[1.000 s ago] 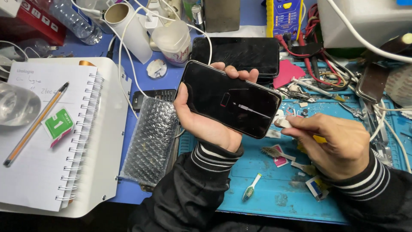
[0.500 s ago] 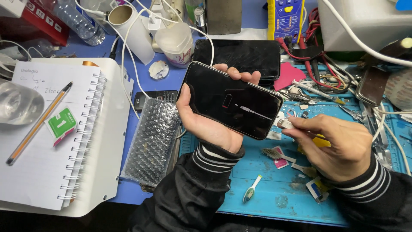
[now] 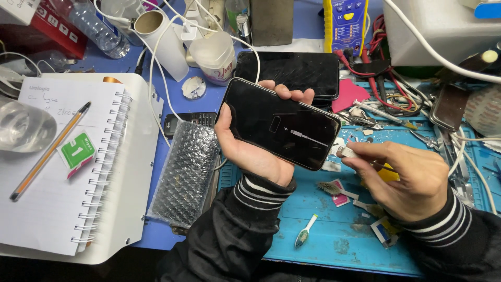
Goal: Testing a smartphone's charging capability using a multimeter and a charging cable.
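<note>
Open passage I see: bare blue mat below the hands, only a toothbrush there. Blocked: bubble-wrap pouch and spiral notebook leftward; tool clutter rightward; second phone behind.

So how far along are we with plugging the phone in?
Done: the left hand grips the black phone, whose screen shows a cable symbol. In hand: the right hand pinches a white connector just beside the phone's lower end. Left: it looks not yet seated in the port, though the gap is hard to judge.

place: repair workshop | signs: multimeter, blue work mat, scattered tools
</note>
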